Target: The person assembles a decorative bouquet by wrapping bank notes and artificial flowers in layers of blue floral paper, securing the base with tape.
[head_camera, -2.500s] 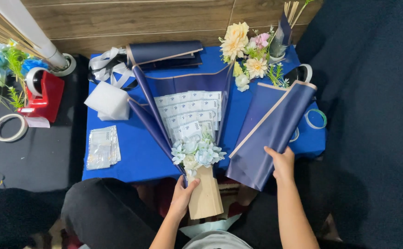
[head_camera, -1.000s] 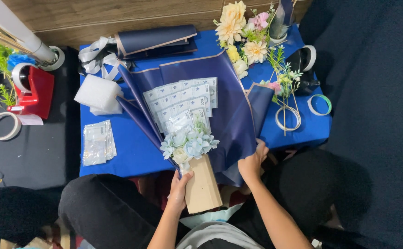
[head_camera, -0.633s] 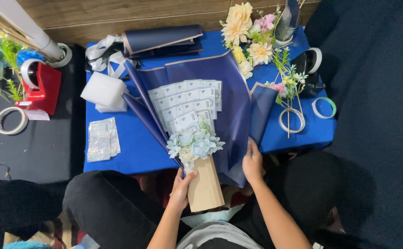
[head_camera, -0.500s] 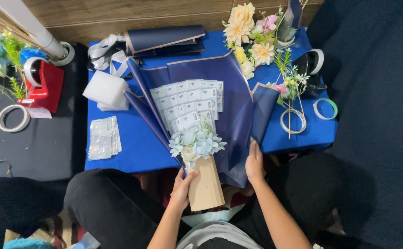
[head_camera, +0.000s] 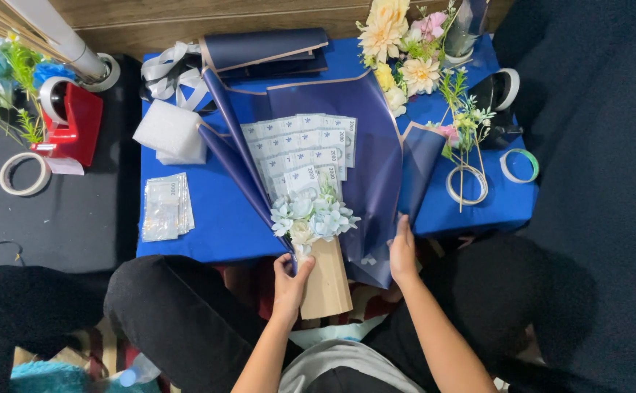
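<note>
Left hand (head_camera: 291, 280), fingers curled around the tan handle (head_camera: 326, 280) of the bouquet (head_camera: 310, 189) at table's 6 o'clock edge; right hand (head_camera: 403, 251) at its 3 o'clock, fingers flat and close together on the navy wrap (head_camera: 372, 145). Bouquet: pale blue flowers (head_camera: 312, 217) low, fanned banknotes (head_camera: 300, 145) above at 12. Farther: note stack (head_camera: 165, 207) at 9, foam (head_camera: 170, 135) at 10, blooms (head_camera: 398, 36) at 1, on blue table (head_camera: 216, 225)

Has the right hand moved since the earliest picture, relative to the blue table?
Yes. The right hand has come in leftward along the blue table's front edge, folding the navy wrapping sheet over toward the banknote bouquet.
</note>
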